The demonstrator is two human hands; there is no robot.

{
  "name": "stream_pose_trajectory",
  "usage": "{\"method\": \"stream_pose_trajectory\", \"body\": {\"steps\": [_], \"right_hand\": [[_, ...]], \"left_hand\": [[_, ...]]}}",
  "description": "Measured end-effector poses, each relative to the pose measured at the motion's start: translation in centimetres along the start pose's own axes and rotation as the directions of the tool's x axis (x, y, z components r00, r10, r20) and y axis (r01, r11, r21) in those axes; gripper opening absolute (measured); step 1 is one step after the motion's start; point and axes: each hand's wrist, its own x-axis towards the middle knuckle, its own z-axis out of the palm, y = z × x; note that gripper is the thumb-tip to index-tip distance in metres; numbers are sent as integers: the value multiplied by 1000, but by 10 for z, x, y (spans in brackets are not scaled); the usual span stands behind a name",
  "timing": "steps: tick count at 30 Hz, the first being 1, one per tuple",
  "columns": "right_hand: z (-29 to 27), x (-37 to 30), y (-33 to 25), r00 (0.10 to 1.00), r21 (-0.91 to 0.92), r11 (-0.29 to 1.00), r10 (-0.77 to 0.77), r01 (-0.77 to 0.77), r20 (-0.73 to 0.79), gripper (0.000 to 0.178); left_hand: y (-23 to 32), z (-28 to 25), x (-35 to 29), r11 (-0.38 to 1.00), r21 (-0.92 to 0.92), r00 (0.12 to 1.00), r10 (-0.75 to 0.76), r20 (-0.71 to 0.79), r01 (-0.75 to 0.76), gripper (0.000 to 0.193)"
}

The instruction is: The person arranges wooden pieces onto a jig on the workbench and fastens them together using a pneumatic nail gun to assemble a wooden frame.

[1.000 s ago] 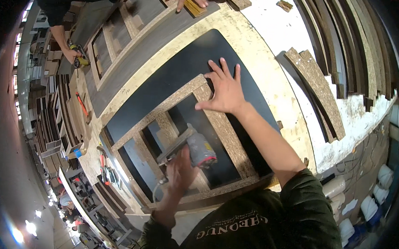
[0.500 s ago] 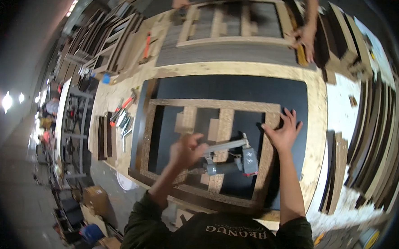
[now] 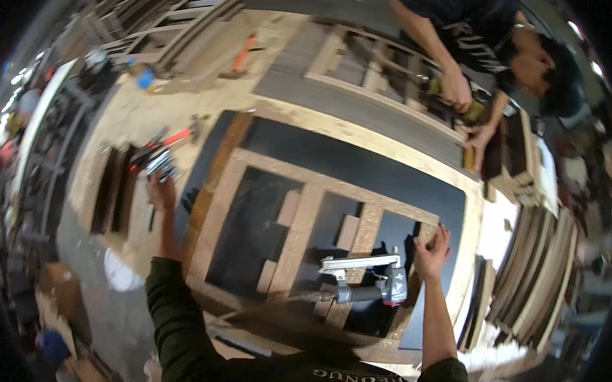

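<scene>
My left hand is stretched out to the left, its fingertips at a bunch of thin silvery strips on the table. Blur hides whether the fingers close on them. With thumb and fingers on either side of the rail, my right hand grips the far right corner of a wooden frame. That frame has crossbars and small blocks, and lies on a dark flat panel. A grey pneumatic nail gun rests across the frame's right part, close to my right hand but apart from it.
Across the table a co-worker bends over another wooden frame, both hands near its right end. Red-handled hammers lie on the left. Wood strips are stacked at left and right.
My left hand has moved from above the frame to the silvery strips on the left. My right hand stays at the frame's corner, its fingers closer together. The co-worker has leaned into view.
</scene>
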Motion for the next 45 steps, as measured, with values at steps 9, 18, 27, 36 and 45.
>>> {"method": "stream_pose_trajectory", "body": {"steps": [9,18,27,36,45], "right_hand": [[16,3,-32,998,106,993,56,-60,39,70],[2,2,-25,995,103,991,94,-89,-41,73],[-14,-11,-24,995,273,962,55,-29,-88,75],[-48,-92,-63,858,397,876,-409,274,310,86],[13,-83,-103,867,665,717,-450,209,214,57]], "left_hand": [[-44,124,129,953,215,924,127,361,-215,57],[31,66,118,834,279,861,378,340,-477,41],[118,-138,-4,545,-701,685,285,670,459,38],[194,-314,-297,550,-538,526,199,827,639,36],[262,-319,-382,264,-633,612,168,773,727,39]]}}
